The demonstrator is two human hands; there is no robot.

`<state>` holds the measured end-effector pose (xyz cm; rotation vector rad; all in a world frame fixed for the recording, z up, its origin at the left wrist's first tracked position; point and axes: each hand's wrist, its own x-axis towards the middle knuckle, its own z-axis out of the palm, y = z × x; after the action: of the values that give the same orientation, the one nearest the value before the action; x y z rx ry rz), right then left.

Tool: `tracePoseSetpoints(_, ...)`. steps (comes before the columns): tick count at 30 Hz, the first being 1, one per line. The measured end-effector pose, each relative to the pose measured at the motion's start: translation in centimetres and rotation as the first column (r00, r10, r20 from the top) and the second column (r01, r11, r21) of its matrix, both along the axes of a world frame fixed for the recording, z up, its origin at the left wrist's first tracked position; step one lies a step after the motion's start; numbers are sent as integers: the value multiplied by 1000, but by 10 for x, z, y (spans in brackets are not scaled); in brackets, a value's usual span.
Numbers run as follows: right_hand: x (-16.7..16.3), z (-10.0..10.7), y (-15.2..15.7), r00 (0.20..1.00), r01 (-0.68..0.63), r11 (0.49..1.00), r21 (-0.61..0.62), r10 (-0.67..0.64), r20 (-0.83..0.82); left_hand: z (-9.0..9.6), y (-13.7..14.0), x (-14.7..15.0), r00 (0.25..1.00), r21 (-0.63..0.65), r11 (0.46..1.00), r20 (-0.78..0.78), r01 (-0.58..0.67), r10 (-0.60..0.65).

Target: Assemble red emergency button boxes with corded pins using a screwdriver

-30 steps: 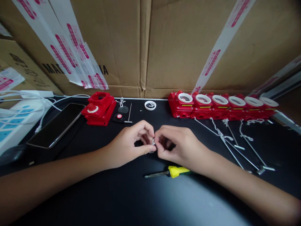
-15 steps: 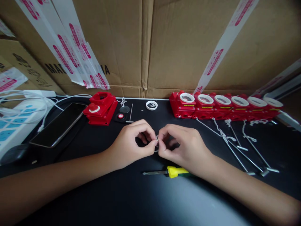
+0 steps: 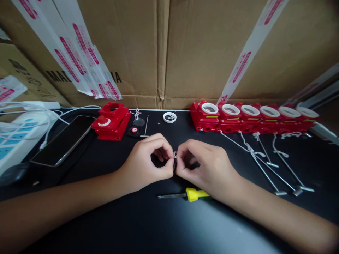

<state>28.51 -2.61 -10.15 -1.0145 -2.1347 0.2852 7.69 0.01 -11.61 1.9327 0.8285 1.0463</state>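
My left hand (image 3: 148, 162) and my right hand (image 3: 209, 165) meet in the middle, just above the black tabletop. Both pinch a short whitish cord (image 3: 175, 155) between thumb and forefinger, and a small loop of it shows between the fingertips. The rest of the cord is hidden by my fingers. Below my right hand lies a screwdriver (image 3: 194, 194) with a yellow and dark green handle, its tip pointing left and its handle end partly covered by that hand.
At left stand an open red housing (image 3: 111, 121), a phone (image 3: 63, 141) and a power strip (image 3: 23, 134). A T-shaped metal rod (image 3: 147, 126) and a white ring (image 3: 169, 118) lie behind my hands. Several red housings (image 3: 230, 118) with corded small hammers (image 3: 267, 176) line the right.
The camera view has shifted slightly. Both hands keep their pinch on the cord, and the loop between the fingertips looks smaller and tighter.
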Motion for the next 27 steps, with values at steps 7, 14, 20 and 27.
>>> tracePoseSetpoints(7,-1,-1,-2,999,-31,999,31,30,20,0,0,0,1000,-46,999,-25,9,-10)
tracePoseSetpoints(14,0,-1,-2,991,-132,991,12,131,40,2,0,2,996,-109,994,-78,28,-37)
tracePoseSetpoints(20,-4,-1,-1,985,-157,987,20,155,70,4,-1,3,993,-90,995,-111,37,-47)
tracePoseSetpoints(27,-4,-1,-2,988,-145,988,47,142,59,5,-1,4,997,-152,987,-56,49,-58)
